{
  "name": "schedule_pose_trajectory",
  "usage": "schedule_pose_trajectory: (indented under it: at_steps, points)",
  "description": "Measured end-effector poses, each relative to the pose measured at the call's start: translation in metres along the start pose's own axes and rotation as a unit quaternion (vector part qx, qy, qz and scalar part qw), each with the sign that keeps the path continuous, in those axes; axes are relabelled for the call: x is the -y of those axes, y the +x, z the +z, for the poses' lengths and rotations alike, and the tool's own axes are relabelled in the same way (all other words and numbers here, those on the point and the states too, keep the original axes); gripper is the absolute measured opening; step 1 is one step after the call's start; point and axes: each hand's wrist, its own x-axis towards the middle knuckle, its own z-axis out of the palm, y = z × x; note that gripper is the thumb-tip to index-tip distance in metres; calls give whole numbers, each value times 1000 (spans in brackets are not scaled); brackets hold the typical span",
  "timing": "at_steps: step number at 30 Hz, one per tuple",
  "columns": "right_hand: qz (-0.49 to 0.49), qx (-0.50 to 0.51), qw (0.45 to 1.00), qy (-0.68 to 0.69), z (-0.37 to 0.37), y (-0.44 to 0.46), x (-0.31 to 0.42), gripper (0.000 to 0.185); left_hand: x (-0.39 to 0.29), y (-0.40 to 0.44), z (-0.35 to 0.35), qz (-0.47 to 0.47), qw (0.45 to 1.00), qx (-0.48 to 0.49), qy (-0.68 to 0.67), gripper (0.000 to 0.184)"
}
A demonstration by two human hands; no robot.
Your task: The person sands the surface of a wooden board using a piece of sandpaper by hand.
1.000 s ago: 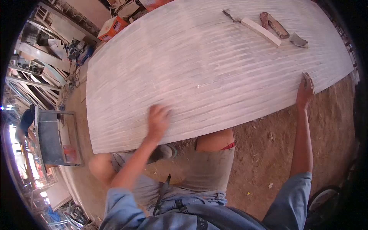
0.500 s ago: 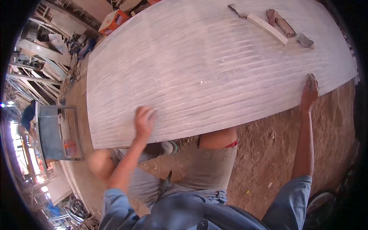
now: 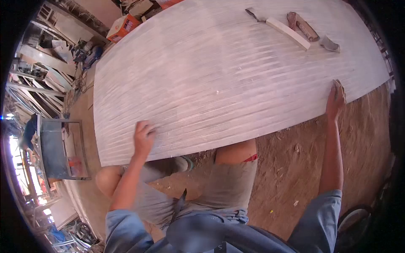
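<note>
A large pale panel [image 3: 202, 71] with fine ridges or streaks lies before me, whitish dust on its surface. My left hand [image 3: 144, 137] rests on it near the front left edge, fingers curled; a small greyish thing seems to show by the fingertips, too blurred to name. At the right front edge my right hand [image 3: 336, 101] is closed around a folded brownish-grey piece that looks like sandpaper. Farther back on the panel lie a pale wood strip [image 3: 287, 33], a brown-wrapped block [image 3: 303, 26], a curled grey scrap [image 3: 330, 44] and a dark curled scrap [image 3: 255, 15].
My knees are under the panel's front edge, above a dirt floor [image 3: 291, 168]. To the left stand a framed panel [image 3: 57, 147] and a person in dark clothing [image 3: 30, 130]. Stacked boards [image 3: 46, 88], power tools [image 3: 86, 55] and an orange box [image 3: 123, 28] sit beyond.
My left hand has slid left across the panel, still curled. My right hand keeps its place at the right edge. The whole view has shifted slightly.
</note>
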Motion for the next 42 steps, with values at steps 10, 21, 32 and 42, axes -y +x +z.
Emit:
schedule_pose_trajectory:
  at_steps: [10, 21, 32, 42]
  points:
    - [42, 13, 999, -21, 2, 8, -2, 31, -217, 113, 126, 183, 969, -49, -160, 16]
    - [34, -2, 999, 7, 5, 2, -11, 29, -38, 11, 16, 113, 994, 4, 3, 26]
    - [37, 15, 999, 8, 8, 4, -20, 31, -165, 89, 101, 223, 967, 13, -124, 21]
    - [57, -8, 998, -14, 5, 1, 0, 28, -56, 33, 29, 125, 990, 43, -54, 34]
